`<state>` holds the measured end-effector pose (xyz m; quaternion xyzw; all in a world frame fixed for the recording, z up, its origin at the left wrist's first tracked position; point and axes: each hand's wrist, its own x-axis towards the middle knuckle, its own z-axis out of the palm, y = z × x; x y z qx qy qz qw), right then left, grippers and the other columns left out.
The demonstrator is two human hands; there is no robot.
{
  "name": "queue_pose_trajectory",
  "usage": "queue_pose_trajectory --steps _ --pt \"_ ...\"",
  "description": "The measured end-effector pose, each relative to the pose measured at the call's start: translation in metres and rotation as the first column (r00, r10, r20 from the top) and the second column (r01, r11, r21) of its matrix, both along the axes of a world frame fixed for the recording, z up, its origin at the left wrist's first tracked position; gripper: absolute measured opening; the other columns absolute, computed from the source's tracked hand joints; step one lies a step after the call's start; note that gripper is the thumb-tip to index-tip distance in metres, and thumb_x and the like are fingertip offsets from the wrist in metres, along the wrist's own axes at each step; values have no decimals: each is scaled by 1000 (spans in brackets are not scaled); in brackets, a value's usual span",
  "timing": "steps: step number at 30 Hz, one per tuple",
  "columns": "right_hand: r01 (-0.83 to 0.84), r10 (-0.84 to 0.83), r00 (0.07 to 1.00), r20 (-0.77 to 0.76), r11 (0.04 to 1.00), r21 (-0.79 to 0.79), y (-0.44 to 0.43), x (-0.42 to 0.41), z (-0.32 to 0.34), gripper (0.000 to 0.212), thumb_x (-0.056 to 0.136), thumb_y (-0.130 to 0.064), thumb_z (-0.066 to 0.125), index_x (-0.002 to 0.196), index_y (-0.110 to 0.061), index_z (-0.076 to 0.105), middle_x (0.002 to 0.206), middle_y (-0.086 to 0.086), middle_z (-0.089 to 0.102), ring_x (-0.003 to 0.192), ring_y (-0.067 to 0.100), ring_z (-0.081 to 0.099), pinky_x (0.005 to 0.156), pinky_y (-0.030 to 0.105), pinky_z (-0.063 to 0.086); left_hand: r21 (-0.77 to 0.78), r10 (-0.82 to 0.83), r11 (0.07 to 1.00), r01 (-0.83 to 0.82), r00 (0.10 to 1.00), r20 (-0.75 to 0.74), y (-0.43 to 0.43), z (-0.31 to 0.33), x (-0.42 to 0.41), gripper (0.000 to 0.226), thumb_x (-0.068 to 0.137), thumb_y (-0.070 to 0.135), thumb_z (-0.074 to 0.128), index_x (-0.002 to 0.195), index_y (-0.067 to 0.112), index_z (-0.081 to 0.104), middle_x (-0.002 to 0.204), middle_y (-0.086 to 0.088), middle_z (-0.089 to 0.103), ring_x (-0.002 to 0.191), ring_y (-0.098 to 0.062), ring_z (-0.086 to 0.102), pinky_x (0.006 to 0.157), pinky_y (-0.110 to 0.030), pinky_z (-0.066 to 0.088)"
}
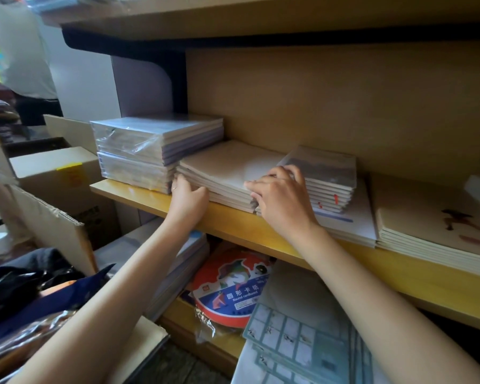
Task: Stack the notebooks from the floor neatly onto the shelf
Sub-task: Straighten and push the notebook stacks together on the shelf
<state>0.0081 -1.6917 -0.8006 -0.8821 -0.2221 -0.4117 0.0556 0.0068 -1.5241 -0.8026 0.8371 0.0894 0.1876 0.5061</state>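
A low stack of pale beige notebooks (227, 167) lies on the wooden shelf (233, 220), between two plastic-wrapped packs (153, 139) on the left and a taller stack topped by a clear sleeve (324, 164) on the right. My left hand (189, 195) presses against the beige stack's front left corner, fingers curled on its edge. My right hand (283, 195) rests on the front right corner, with fingers on the top cover and thumb down the side between the two stacks. Both hands touch the stack without lifting it.
More beige notebooks (432, 231) lie at the shelf's right. Below the shelf are a round cardboard pack (230, 286), grid-printed sheets (302, 345) and wrapped packs (178, 267). Cardboard boxes (53, 173) and dark bags (25, 278) crowd the left. A person stands at the far left (25, 65).
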Motion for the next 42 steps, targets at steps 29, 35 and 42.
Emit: queue_pose_trajectory --steps 29,35,42 --pt "52 -55 961 -270 998 -18 -1 -12 -6 45 96 -36 41 137 -17 41 128 2 55 115 20 52 96 34 38 228 169 941 -249 932 321 21 -30 0 42 83 12 52 124 7 45 127 -14 48 123 -29 38 102 -38 25" --pt "101 -77 969 -235 991 91 -2 -21 -4 27 93 -25 48 118 -15 52 111 4 64 98 20 61 84 32 47 184 195 958 -218 971 137 30 -30 11 52 77 14 52 128 14 46 128 -10 54 125 -26 42 106 -38 19" --pt "111 -73 966 -247 983 146 -5 -21 -6 21 92 -31 54 109 -18 56 103 -1 68 90 15 64 64 23 44 142 254 955 -259 966 56 24 -24 20 56 77 18 54 132 17 44 133 -7 51 129 -25 39 110 -39 19"
